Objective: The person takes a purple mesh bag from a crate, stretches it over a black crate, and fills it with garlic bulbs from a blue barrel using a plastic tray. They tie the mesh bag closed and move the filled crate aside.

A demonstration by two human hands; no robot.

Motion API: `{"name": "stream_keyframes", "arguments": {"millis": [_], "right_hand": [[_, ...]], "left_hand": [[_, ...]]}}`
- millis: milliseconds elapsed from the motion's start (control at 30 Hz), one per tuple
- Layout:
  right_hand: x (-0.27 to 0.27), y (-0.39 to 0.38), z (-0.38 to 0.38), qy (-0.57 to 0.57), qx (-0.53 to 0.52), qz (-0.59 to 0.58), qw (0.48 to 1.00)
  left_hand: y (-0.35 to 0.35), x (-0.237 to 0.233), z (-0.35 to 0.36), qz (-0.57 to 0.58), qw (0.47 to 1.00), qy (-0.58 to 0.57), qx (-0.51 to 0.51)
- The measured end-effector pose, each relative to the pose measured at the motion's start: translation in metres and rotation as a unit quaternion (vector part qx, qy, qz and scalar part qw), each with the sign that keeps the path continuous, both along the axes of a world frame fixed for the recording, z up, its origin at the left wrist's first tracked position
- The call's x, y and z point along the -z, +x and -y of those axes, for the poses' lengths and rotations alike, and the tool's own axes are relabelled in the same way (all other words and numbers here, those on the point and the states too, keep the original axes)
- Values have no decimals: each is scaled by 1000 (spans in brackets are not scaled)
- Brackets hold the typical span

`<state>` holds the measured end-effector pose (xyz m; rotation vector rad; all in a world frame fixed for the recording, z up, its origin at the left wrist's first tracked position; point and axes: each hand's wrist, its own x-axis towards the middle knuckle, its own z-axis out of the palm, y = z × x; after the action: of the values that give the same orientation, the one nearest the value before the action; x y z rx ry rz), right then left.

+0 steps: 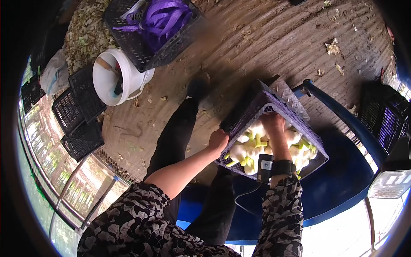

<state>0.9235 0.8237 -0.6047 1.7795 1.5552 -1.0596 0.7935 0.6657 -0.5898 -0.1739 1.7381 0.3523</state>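
Note:
A purple mesh-sided crate (280, 100) stands tilted in front of me on a blue surface. Inside it lie several white garlic bulbs (239, 155) with short green stems. My left hand (219, 140) is closed around the crate's left edge. Reaching into the crate over the garlic, my right hand (273, 122) is at the far inner wall; its fingertips are hidden there, so I cannot see whether they grip anything. A black strap with a small labelled device (265, 167) sits on my right wrist.
Black crate (150, 55) holding purple netting at the top left, beside a white bucket (108, 77) with tools. Empty black crates (81, 137) lie left; another crate (381, 115) stands far right. A blue curved frame (342, 111) runs at right. Scraps litter the floor.

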Motion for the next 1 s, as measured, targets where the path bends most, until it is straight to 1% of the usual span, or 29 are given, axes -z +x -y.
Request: {"name": "stream_keyframes", "arguments": {"millis": [67,100,133,167,200,233,267,333,367,433,467,533,567,600,633,667,700,733,767,800,833,867,900,933,967,1000], "right_hand": [[32,14,10,62,-187,-29,980],[24,0,-8,-123,-169,-13,978],[7,-11,-10,-123,-168,-12,978],[-15,-28,-7,-43,-78,36,995],[-25,-37,-5,38,13,85,996],[-19,-39,-4,-26,66,106,992],[-14,-41,-1,-36,82,143,986],[-4,-35,-4,-83,22,135,987],[5,-32,-4,-85,27,135,987],[24,-22,-6,-81,-84,47,992],[8,-30,-13,-106,-48,83,990],[10,-31,-5,-38,29,109,993],[5,-32,2,36,47,78,995],[2,-32,4,38,51,80,995],[-1,-31,7,47,115,84,989],[-5,-27,9,56,178,87,979],[-18,-15,27,184,278,-42,942],[-24,-6,34,179,376,-125,901],[-53,3,34,137,403,-178,887],[-76,9,41,122,507,-280,806],[-95,23,49,109,564,-388,721],[-125,34,51,105,576,-430,687],[-145,57,60,113,569,-423,695],[-171,74,65,164,565,-370,719],[-190,94,71,251,575,-346,698],[-210,122,74,307,562,-294,710]], "left_hand": [[1,-3,-5,-36,999,1,23],[2,-1,-5,-36,999,2,24],[2,0,-3,-44,998,2,35],[3,2,0,-52,998,1,46],[3,5,2,-50,998,1,49],[4,8,4,-43,998,-6,40],[3,7,3,-37,999,-13,30],[4,6,4,-39,999,-6,26],[3,5,4,-34,999,-15,15],[4,6,4,-32,999,-10,11],[3,10,8,-14,1000,-5,-2],[3,13,8,-10,1000,-4,18],[2,18,10,-21,999,-3,24],[2,22,13,-19,999,0,29],[3,26,17,-9,1000,2,9],[2,26,18,2,1000,4,-11],[1,28,22,4,999,31,-12],[2,30,25,7,1000,29,-9],[2,21,16,12,999,23,-38],[4,16,9,17,997,20,-66],[4,18,11,5,999,27,-43],[5,21,13,7,999,30,-39],[6,26,16,-18,999,24,-26],[6,28,18,-44,999,18,-14],[5,29,17,-36,999,20,-10],[7,27,18,-36,999,23,-7]]}}
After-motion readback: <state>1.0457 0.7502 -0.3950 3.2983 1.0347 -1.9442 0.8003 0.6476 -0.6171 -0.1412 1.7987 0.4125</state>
